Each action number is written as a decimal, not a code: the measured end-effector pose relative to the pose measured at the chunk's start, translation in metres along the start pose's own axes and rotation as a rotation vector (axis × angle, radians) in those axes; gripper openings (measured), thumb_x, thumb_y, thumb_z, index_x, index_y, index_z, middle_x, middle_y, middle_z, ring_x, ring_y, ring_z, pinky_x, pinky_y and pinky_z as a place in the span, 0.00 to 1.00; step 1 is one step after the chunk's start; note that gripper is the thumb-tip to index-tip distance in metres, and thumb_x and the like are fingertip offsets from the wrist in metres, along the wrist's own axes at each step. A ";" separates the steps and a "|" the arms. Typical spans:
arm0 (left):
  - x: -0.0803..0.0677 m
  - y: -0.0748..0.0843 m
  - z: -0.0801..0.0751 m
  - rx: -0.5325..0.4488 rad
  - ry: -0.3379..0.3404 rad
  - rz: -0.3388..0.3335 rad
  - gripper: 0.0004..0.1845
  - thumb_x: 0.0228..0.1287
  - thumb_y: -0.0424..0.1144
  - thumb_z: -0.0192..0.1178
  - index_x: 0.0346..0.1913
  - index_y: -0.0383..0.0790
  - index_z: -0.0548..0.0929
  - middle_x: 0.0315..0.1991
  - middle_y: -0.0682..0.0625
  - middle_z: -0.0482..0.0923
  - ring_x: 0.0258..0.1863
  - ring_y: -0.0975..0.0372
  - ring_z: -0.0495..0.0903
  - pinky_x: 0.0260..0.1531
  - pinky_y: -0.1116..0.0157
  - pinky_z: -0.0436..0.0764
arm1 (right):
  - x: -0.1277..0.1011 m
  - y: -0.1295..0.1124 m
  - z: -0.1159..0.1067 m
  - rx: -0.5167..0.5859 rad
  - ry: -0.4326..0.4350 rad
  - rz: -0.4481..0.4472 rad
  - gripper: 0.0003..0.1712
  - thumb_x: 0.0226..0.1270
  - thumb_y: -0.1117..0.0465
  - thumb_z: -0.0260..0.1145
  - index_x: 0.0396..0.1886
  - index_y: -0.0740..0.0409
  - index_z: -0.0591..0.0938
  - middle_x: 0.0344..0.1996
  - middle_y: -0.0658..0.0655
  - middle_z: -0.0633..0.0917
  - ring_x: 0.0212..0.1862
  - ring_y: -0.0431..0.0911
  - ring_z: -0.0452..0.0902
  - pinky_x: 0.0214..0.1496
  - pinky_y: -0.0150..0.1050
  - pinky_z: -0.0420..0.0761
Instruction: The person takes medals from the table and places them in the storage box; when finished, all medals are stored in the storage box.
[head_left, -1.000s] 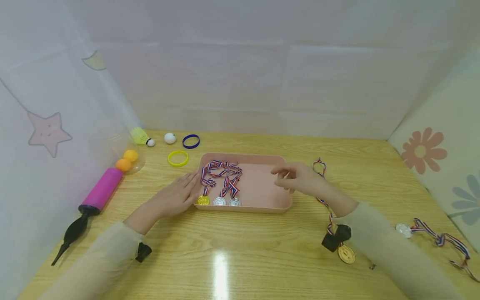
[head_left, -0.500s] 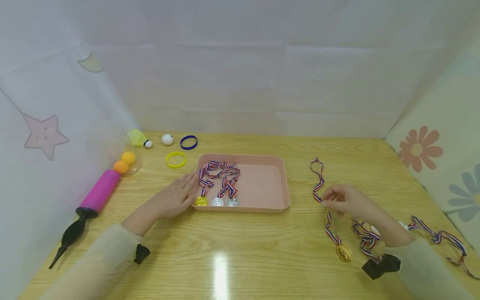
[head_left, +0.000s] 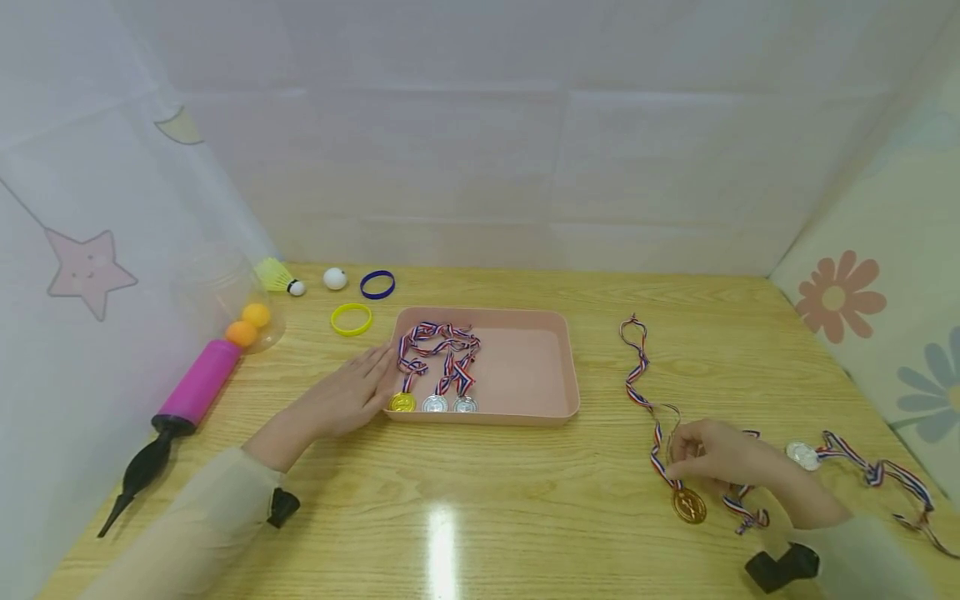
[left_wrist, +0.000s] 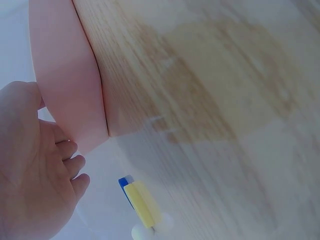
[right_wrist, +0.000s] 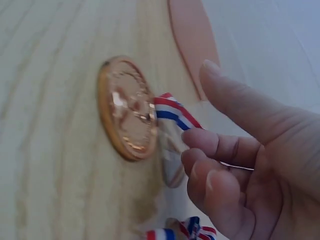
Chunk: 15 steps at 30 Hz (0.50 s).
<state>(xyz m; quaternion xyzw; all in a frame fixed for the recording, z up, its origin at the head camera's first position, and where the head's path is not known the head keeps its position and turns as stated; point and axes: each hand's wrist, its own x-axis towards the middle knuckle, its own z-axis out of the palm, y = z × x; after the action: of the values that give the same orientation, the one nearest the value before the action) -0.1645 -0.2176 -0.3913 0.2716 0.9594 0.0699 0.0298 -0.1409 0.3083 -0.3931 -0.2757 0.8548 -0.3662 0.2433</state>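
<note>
My left hand (head_left: 348, 396) rests against the left wall of a pink tray (head_left: 528, 371), fingers extended; its thumb is at the rim in the left wrist view. Inside the tray's left part lie a gold medal (head_left: 402, 402) and two silver medals (head_left: 435, 404), with striped ribbons above them. To the right, a bronze-looking medal (head_left: 689, 506) lies on the table, its red, white and blue ribbon (head_left: 637, 377) stretching away from me. My right hand (head_left: 723, 454) hovers beside it, thumb apart from loosely bent fingers, fingertips right at the ribbon (right_wrist: 175, 112) near the medal.
Another striped ribbon (head_left: 742, 510) is partly hidden under my right hand. Farther right lies a silver medal (head_left: 803, 455). At left are a pink pump (head_left: 198, 379), orange balls (head_left: 242, 333) in a clear container, a shuttlecock (head_left: 277, 277), a white ball (head_left: 334, 278) and yellow and blue wristbands (head_left: 351, 320).
My right hand has moved from over the tray's right end to the right and toward me, down to the bronze-looking medal's ribbon. The left hand has stayed at the tray.
</note>
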 end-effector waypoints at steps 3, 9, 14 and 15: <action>0.000 0.000 0.000 0.003 0.001 0.004 0.31 0.73 0.44 0.40 0.69 0.26 0.48 0.70 0.35 0.45 0.68 0.46 0.45 0.64 0.50 0.51 | 0.003 0.003 0.006 -0.107 0.027 -0.035 0.14 0.57 0.51 0.68 0.22 0.51 0.74 0.15 0.43 0.73 0.14 0.31 0.61 0.12 0.29 0.68; -0.001 0.001 0.000 -0.001 0.025 0.016 0.31 0.72 0.43 0.41 0.68 0.24 0.50 0.69 0.34 0.48 0.68 0.45 0.47 0.64 0.49 0.52 | 0.008 0.002 0.010 -0.180 0.034 -0.040 0.13 0.55 0.53 0.69 0.20 0.49 0.74 0.14 0.41 0.70 0.17 0.32 0.63 0.17 0.29 0.68; -0.001 0.001 0.000 -0.001 0.030 0.014 0.31 0.72 0.43 0.42 0.68 0.24 0.51 0.69 0.33 0.48 0.68 0.45 0.47 0.64 0.49 0.52 | 0.009 0.002 0.009 -0.153 0.007 -0.044 0.10 0.58 0.59 0.67 0.20 0.50 0.76 0.15 0.41 0.71 0.17 0.32 0.64 0.18 0.30 0.70; -0.002 0.001 0.000 -0.002 0.030 0.013 0.31 0.72 0.43 0.42 0.68 0.24 0.51 0.69 0.33 0.48 0.68 0.45 0.47 0.64 0.49 0.52 | 0.009 0.002 0.008 -0.142 0.003 -0.046 0.10 0.59 0.59 0.67 0.20 0.50 0.76 0.15 0.41 0.71 0.17 0.32 0.64 0.17 0.30 0.70</action>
<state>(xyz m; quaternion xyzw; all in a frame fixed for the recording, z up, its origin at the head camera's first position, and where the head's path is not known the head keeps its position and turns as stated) -0.1627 -0.2179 -0.3916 0.2766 0.9579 0.0749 0.0154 -0.1430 0.2995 -0.4016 -0.3114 0.8725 -0.3105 0.2132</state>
